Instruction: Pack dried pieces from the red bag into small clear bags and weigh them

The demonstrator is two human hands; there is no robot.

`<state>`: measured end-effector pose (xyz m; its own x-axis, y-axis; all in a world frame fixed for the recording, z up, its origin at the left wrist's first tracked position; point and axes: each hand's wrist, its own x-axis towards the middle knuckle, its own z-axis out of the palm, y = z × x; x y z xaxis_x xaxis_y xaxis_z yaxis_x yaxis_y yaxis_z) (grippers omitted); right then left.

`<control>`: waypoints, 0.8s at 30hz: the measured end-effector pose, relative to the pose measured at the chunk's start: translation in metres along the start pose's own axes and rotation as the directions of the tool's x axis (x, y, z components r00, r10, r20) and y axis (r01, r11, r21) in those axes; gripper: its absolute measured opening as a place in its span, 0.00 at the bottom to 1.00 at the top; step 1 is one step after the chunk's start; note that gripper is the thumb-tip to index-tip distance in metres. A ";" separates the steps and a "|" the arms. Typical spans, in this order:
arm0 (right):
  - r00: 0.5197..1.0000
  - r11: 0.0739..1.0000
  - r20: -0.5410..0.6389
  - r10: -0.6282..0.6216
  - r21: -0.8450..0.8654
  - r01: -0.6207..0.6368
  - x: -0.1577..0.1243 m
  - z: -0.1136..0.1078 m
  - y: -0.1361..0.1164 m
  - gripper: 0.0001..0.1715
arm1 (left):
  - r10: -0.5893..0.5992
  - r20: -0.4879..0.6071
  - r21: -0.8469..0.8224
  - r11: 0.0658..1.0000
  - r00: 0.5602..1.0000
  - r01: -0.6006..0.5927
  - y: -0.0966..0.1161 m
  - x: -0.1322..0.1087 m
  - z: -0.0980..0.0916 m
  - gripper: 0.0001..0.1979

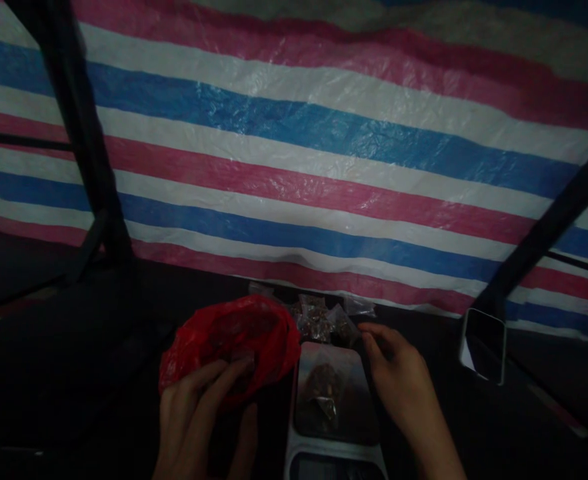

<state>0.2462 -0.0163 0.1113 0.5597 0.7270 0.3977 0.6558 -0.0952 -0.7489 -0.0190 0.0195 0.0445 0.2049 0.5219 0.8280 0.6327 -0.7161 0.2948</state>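
Note:
My left hand [201, 417] grips the near edge of a red plastic bag [234, 337], fingers curled over its rim. A small digital scale [335, 427] stands just right of the bag, and a clear packet of brown pieces [324, 390] lies on its platform. My right hand [399, 377] hovers beside the scale's right edge, fingers loosely bent and holding nothing that I can make out. Several small clear packets [324, 317] of the same brown stuff lie behind the scale.
A red, white and blue striped tarp [324, 153] fills the background. Dark poles [81, 133] cross at left and at right [549, 233]. A phone [484, 345] leans at the right. The work surface is dark and hard to read.

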 end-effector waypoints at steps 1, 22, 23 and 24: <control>1.000 1.000 -0.004 0.003 0.011 -0.003 0.000 -0.001 -0.001 0.22 | -0.002 -0.005 0.001 1.000 1.000 0.002 0.000 0.000 0.000 0.23; 0.993 0.996 0.086 0.079 -0.043 -0.075 -0.001 0.000 0.005 0.26 | 0.090 -0.009 0.058 0.994 0.996 -0.090 -0.011 -0.001 -0.002 0.16; 0.993 0.997 0.098 0.071 -0.037 -0.068 -0.001 0.001 0.005 0.25 | 0.096 -0.014 0.058 0.994 0.995 -0.095 -0.011 -0.001 -0.002 0.16; 0.991 0.998 0.114 0.064 -0.035 -0.061 -0.002 0.002 0.006 0.24 | 0.097 -0.019 0.059 0.994 0.995 -0.096 -0.011 0.000 -0.002 0.15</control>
<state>0.2480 -0.0172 0.1053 0.5390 0.7924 0.2854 0.6379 -0.1628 -0.7527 -0.0277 0.0263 0.0428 0.2512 0.4414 0.8614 0.6528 -0.7343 0.1860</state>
